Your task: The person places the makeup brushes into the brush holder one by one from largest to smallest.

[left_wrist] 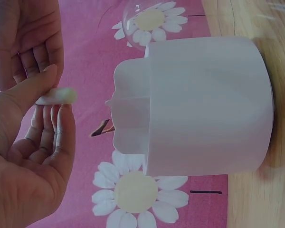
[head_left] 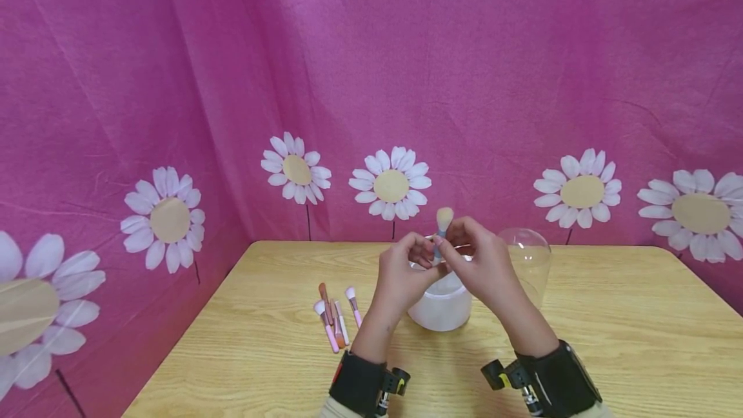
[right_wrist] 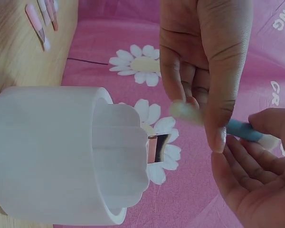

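A makeup brush with a blue handle and pale bristles (head_left: 444, 218) is held bristles up by both hands over a white round holder (head_left: 441, 310). My left hand (head_left: 402, 276) pinches its lower part between thumb and fingers; the pale handle end (left_wrist: 64, 96) sticks out below them in the left wrist view. My right hand (head_left: 479, 255) pinches the blue handle (right_wrist: 242, 129) higher up, near the bristles. Inside the holder stands a wavy-edged insert (right_wrist: 118, 156). A dark-bristled brush with a copper-coloured ferrule (right_wrist: 152, 148) pokes out past its edge.
Several makeup brushes (head_left: 331, 335) lie on the wooden table (head_left: 267, 347), left of the holder. A clear dome cover (head_left: 535, 263) stands behind my right forearm. Pink cloth (head_left: 464, 82) with daisies hangs at the back and left of the table.
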A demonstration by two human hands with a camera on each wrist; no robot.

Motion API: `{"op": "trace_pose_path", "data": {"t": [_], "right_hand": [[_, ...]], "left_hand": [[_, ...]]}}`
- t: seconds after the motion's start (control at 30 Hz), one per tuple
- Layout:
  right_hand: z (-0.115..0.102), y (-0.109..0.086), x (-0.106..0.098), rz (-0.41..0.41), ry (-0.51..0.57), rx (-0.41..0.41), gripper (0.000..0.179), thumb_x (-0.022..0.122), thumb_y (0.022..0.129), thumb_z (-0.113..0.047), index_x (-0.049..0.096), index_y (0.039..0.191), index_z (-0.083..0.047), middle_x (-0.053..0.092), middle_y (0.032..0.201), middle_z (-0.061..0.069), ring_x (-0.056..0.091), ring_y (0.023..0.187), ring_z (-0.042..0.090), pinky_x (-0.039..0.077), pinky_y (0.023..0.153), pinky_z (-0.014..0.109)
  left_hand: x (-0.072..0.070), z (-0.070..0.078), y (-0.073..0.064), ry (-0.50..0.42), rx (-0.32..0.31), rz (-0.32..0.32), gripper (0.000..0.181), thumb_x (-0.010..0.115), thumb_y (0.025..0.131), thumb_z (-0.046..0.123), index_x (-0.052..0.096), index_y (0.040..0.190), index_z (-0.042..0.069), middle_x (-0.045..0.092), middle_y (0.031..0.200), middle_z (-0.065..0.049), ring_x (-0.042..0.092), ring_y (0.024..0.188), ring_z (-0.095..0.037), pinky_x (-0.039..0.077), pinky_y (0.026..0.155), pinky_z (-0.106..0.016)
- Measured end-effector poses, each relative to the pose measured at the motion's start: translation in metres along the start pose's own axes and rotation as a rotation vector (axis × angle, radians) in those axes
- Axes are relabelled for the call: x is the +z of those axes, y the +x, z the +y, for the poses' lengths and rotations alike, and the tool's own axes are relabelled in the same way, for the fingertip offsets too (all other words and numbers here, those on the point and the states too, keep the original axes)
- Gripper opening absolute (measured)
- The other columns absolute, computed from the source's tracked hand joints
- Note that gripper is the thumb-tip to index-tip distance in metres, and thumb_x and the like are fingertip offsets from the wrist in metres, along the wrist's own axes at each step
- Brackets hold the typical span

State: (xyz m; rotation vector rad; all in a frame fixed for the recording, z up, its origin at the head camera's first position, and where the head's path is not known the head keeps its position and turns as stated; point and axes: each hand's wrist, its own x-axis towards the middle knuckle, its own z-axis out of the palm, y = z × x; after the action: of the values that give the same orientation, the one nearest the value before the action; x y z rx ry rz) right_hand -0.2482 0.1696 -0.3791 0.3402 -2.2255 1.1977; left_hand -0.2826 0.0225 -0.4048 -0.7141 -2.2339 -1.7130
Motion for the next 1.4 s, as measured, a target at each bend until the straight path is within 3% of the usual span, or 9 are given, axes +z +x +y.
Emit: {"op": "trace_pose_path", "data": {"t": [0.23, 0.43, 0.63, 1.0, 1.4], "right_hand": [[0.0, 0.001, -0.005, 0.029, -0.01, 0.052, 0.016, 0.066, 0.095, -0.004, 0.061, 0.109, 0.002, 0.071, 0.098, 0.017, 0.07, 0.094, 0.031, 0.059, 0.081, 0.046], [0.002, 0.002, -0.009, 0.04, -0.013, 0.064, 0.018, 0.065, 0.092, 0.0, 0.061, 0.109, 0.003, 0.07, 0.098, 0.018, 0.07, 0.096, 0.033, 0.059, 0.084, 0.047], [0.003, 0.002, -0.01, 0.035, -0.017, 0.071, 0.017, 0.065, 0.091, 0.0, 0.06, 0.107, 0.003, 0.069, 0.097, 0.018, 0.07, 0.096, 0.034, 0.059, 0.084, 0.048], [0.004, 0.003, -0.011, 0.04, -0.027, 0.064, 0.02, 0.065, 0.09, 0.0, 0.061, 0.109, 0.004, 0.07, 0.097, 0.019, 0.071, 0.095, 0.035, 0.059, 0.082, 0.049], [0.006, 0.002, -0.012, 0.021, -0.043, 0.073, 0.02, 0.065, 0.089, 0.001, 0.062, 0.108, 0.003, 0.07, 0.097, 0.018, 0.071, 0.096, 0.034, 0.06, 0.081, 0.046]], "left_hand": [[-0.002, 0.0, -0.001, 0.062, -0.03, -0.036, 0.026, 0.087, 0.08, 0.013, 0.065, 0.093, 0.008, 0.067, 0.083, 0.0, 0.062, 0.075, -0.003, 0.054, 0.073, -0.018], [-0.002, -0.003, -0.002, 0.224, -0.078, -0.053, 0.025, 0.087, 0.08, 0.012, 0.065, 0.09, 0.008, 0.064, 0.081, 0.001, 0.06, 0.073, -0.006, 0.052, 0.069, -0.017], [0.0, -0.01, -0.004, 0.346, -0.066, -0.05, 0.024, 0.087, 0.079, 0.011, 0.064, 0.088, 0.008, 0.064, 0.077, 0.002, 0.06, 0.07, -0.006, 0.05, 0.066, -0.016], [0.0, -0.009, -0.004, 0.32, -0.057, -0.044, 0.017, 0.079, 0.08, -0.001, 0.066, 0.089, 0.005, 0.071, 0.079, -0.001, 0.065, 0.07, -0.002, 0.053, 0.065, -0.015], [-0.004, -0.013, -0.004, 0.389, -0.105, 0.015, 0.013, 0.079, 0.083, 0.003, 0.069, 0.09, 0.008, 0.068, 0.077, 0.003, 0.062, 0.069, -0.003, 0.053, 0.066, -0.019]]}}
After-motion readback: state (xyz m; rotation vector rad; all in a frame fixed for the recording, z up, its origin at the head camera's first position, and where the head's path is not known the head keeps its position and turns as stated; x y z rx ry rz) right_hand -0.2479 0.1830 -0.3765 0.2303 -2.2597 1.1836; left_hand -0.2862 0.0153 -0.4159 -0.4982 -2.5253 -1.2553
